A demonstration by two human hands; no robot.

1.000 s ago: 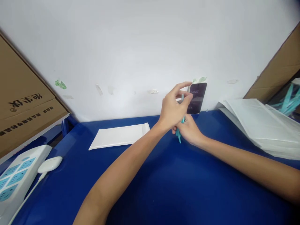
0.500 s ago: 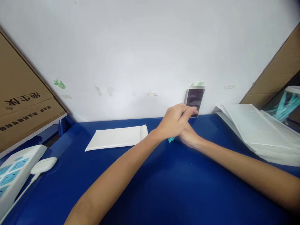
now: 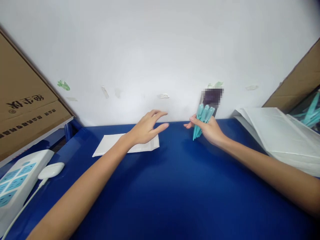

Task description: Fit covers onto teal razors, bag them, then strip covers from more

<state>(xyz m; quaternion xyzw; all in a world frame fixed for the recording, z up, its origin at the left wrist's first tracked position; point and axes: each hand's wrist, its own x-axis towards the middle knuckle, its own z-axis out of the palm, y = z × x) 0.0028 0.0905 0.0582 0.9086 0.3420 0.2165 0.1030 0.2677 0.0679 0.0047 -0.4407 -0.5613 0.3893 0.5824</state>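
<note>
My right hand (image 3: 211,130) grips a bundle of several teal pens (image 3: 202,119), held upright with their tips pointing down at the blue table (image 3: 175,186). My left hand (image 3: 146,128) hovers open, fingers spread, just above the right end of a white padded envelope (image 3: 115,146) that lies flat on the table. A gap of bare table separates the two hands. A phone (image 3: 212,98) leans on the white wall right behind the pens.
A stack of white padded envelopes (image 3: 277,135) lies at the right, with a cardboard box (image 3: 297,80) and more teal pens (image 3: 310,111) behind it. At the left are a cardboard box (image 3: 22,103), a power strip (image 3: 15,183) and a white plug (image 3: 51,170).
My left hand has left the pens and moved left over the single envelope, opening up. My right hand now holds the pen bundle alone, raised upright.
</note>
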